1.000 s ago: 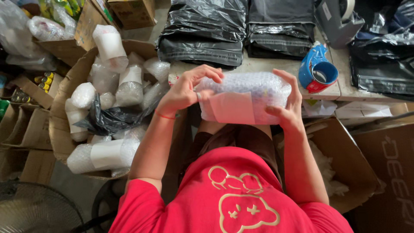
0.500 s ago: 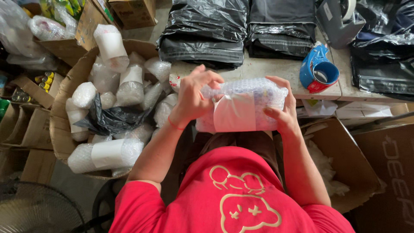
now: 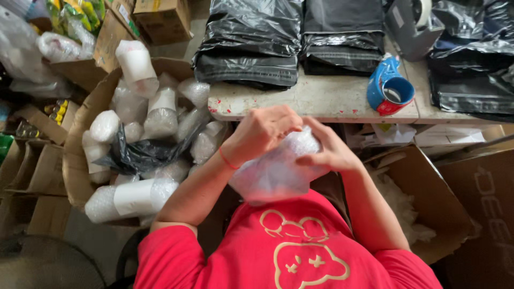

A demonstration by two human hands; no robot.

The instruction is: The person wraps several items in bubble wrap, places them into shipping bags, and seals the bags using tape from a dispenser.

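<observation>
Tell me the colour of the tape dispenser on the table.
The tape dispenser is blue with a red edge, seen in the head view.

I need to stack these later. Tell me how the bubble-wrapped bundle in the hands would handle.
The bubble-wrapped bundle probably feels light and cushioned, since the left hand and right hand hold it up easily. Its plastic skin may be a little slippery. Its rounded shape looks apt to roll when set down.

Both arms are bent at the elbow and drawn in toward the chest, forearms angling up to meet in the middle. The left hand (image 3: 262, 131) is curled, knuckles up, fingers folded down and closed in a grip. The right hand (image 3: 332, 150) lies just beside it, fingers stretched toward the left hand, thumb side touching it.
</observation>
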